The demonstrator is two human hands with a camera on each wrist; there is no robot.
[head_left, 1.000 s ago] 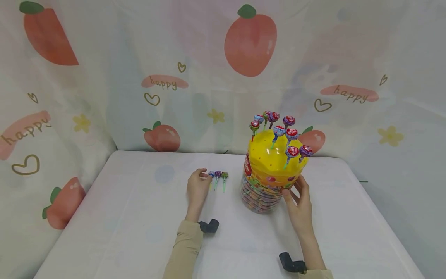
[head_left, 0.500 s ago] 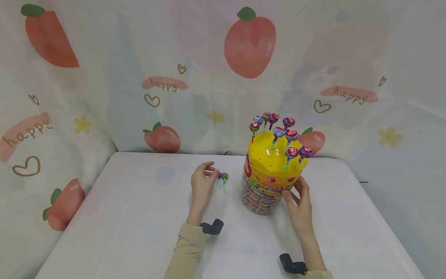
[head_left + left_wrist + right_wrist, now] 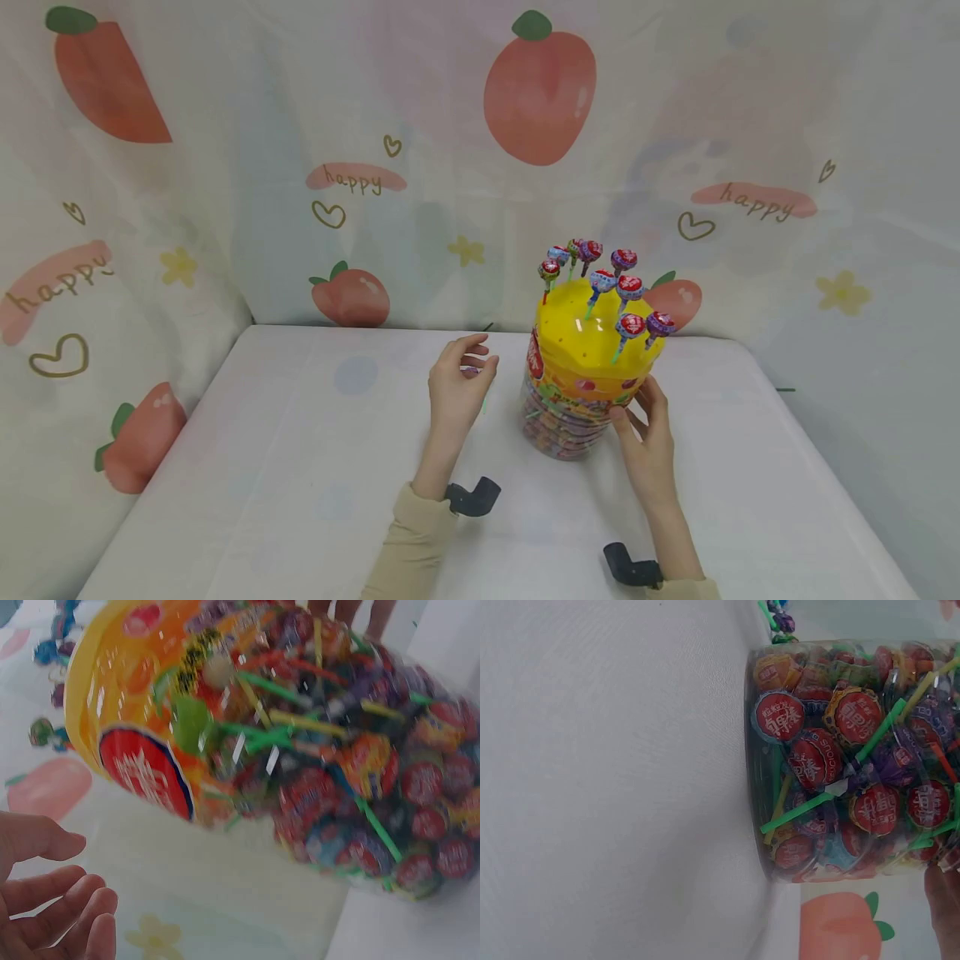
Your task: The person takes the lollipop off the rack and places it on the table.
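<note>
On the white tabletop (image 3: 300,500), to the right of centre before you, stands the lollipop jar (image 3: 577,408), upright and packed with wrapped sweets. Expect it to be heavy, with smooth, slippery plastic walls, so steady it by the side. Its yellow lid (image 3: 573,342) looks stiff. Your right hand (image 3: 649,454) holds the jar's right side, thumb and fingers bent against it. Your left hand (image 3: 456,392) hovers left of the jar, fingers loosely spread, pinching nothing. Standing lollipops (image 3: 630,288) sprout from the lid; knocks could tilt them. Loose lollipops (image 3: 783,622) lie beside the jar, mostly hidden by your left hand; they should be light, hard-headed and slick-wrapped, so pinch the stick just below the head.
</note>
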